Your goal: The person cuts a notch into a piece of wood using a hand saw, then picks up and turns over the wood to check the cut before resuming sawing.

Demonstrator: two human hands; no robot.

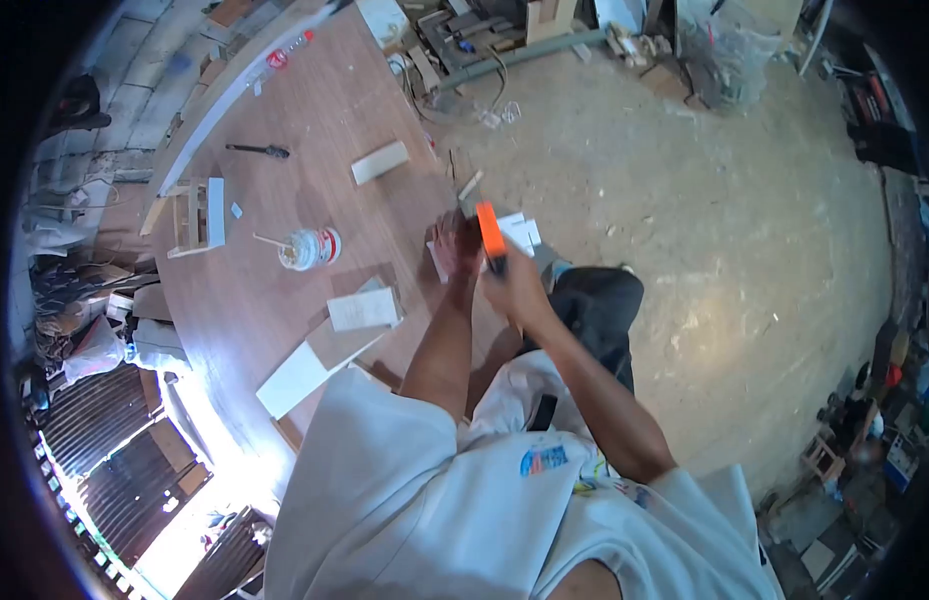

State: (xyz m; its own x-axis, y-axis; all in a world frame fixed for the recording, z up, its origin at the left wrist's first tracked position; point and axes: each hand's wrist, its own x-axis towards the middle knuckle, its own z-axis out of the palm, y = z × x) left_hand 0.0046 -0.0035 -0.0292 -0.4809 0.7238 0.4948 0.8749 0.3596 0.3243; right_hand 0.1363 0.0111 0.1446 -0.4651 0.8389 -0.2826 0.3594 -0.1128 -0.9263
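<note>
The right hand (pixel 514 287) is shut tight around a long orange plastic tool (pixel 490 230), which pokes out past the fist. Just beside it, the left hand (pixel 454 245) lies flat and open on a thin white board (pixel 524 233), likely to stop it sliding. Well past the left hand, a small round jar (pixel 312 248) on the brown wooden table (pixel 314 120) holds white stuff and a stick (pixel 269 240).

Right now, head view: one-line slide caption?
Right hand grips an orange-handled tool over a white piece at the table edge, left hand flat on it.
</note>
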